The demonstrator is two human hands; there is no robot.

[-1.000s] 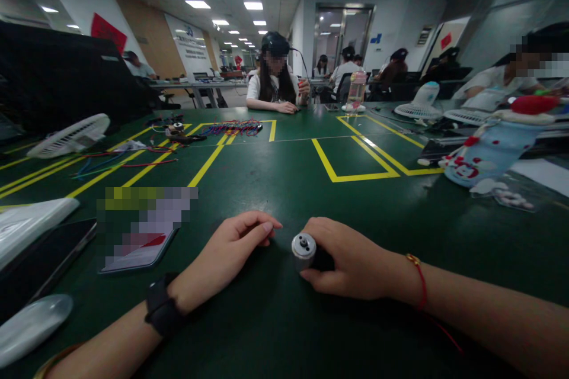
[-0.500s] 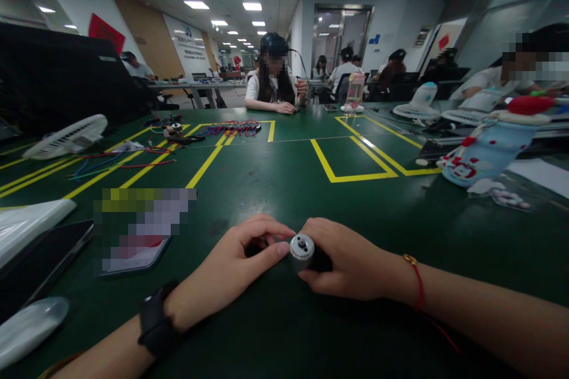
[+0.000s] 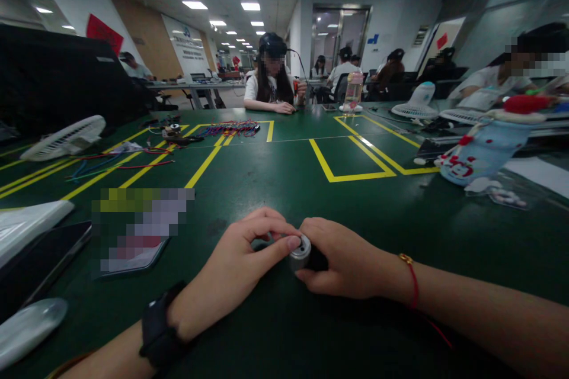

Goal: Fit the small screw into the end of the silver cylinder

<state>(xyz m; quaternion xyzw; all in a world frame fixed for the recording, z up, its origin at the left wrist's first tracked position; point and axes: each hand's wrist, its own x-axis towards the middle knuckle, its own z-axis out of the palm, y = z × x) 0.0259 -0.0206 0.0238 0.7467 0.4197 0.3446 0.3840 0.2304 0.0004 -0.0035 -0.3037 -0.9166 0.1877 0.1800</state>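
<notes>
A small silver cylindrical electric motor (image 3: 300,257) stands upright near the front middle of the table, its round end face up. My right hand (image 3: 349,257) is closed around its side from the right, thumb in front. From the left, my left hand (image 3: 242,260) reaches in, with thumb and index finger pinched together at the motor's end face. Those fingertips cover the small shaft at its centre. The lower part of the motor is dark and partly hidden by my right hand.
On the green table (image 3: 249,331), a phone-like item (image 3: 142,257) and a white mouse (image 3: 33,331) lie left. Wires (image 3: 229,128) and a white fan (image 3: 66,137) lie farther back. A blue bottle (image 3: 484,151) stands right. A person (image 3: 271,83) sits opposite.
My left hand has moved slightly right and over the motor; its thumb and index finger have closed on the shaft at the end face. My right hand keeps its hold.
</notes>
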